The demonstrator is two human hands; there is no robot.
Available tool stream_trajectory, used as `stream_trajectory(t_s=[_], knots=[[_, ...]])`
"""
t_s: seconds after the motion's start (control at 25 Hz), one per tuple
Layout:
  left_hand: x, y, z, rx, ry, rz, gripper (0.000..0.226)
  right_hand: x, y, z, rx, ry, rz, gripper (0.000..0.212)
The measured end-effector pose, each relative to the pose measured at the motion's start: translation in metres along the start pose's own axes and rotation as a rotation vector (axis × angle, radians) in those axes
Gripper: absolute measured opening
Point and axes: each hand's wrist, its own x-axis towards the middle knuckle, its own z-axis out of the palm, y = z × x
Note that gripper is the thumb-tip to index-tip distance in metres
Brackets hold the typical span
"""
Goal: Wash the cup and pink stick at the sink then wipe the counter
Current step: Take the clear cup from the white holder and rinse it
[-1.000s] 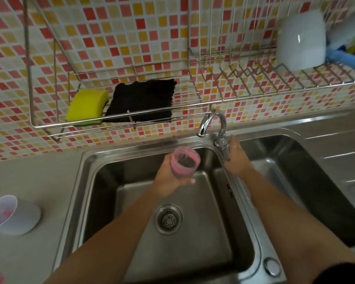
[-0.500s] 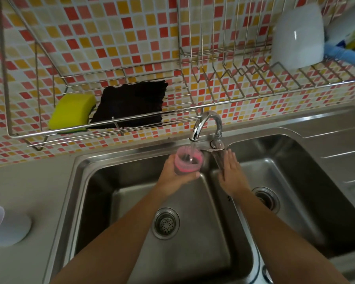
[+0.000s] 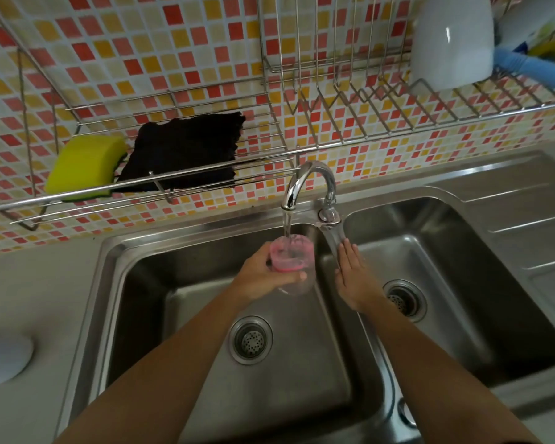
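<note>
Counts: one pink-tinted clear cup [image 3: 290,256]; one faucet [image 3: 314,174]; two basins; two drains; two hands; one yellow sponge [image 3: 84,165]; one black cloth [image 3: 186,149]; one white mug [image 3: 452,43]; one white container [image 3: 4,357].
Cup: over the far end of the left basin [image 3: 302,395], mouth up and directly under the spout; a water stream [image 3: 287,224] falls into it.
Left grip: the left hand [image 3: 263,278] wraps the cup from the left, thumb across its near side, fingers clamped round it.
Right grip: the right hand [image 3: 354,277] holds nothing, fingers straight and close together, fingertips resting against the faucet lever [image 3: 334,238] above the ridge between the basins.
Edges: the cup sits just near the left basin's far wall and just left of the lever, apart from the right hand.
Room: the widest room is near the cup, above the left drain [image 3: 251,340]; the right basin [image 3: 462,245] with the right drain [image 3: 402,299] lies past the right hand.
Rack: a wire rack [image 3: 398,129] hangs on the tiled wall above the faucet; the sponge sits just beside the cloth at its left end, the mug upturned at the far right.
Tabletop: the tabletop [image 3: 39,283] carries the white container, cut off by the left edge of view.
Change: a second ago no water ran, the cup was short of the spout and the right hand was up at the faucet base; now the stream runs, the cup is beneath it, and the right hand lies lower along the lever.
</note>
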Motion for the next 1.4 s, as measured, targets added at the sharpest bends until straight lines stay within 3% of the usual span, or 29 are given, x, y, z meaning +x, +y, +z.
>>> stream_trajectory(t_s=[0.24,0.4,0.84,1.0,1.4], knots=[[-0.002,-0.002,-0.011,0.048,0.006,0.014,0.077,-0.003,0.005,0.001,-0.022,-0.033,-0.030,0.068],[-0.006,0.001,-0.007,0.064,-0.094,0.028,0.069,-0.003,0.004,0.000,-0.019,-0.034,-0.026,0.060],[-0.009,-0.002,-0.001,0.013,-0.141,0.035,0.066,-0.005,0.004,-0.002,-0.003,-0.035,-0.032,0.060],[-0.008,0.001,-0.002,0.007,-0.049,0.054,0.062,-0.005,0.005,-0.001,-0.007,-0.031,-0.036,0.060],[-0.003,0.012,0.004,-0.010,0.041,0.112,0.083,-0.003,0.006,0.001,-0.010,-0.042,-0.041,0.059]])
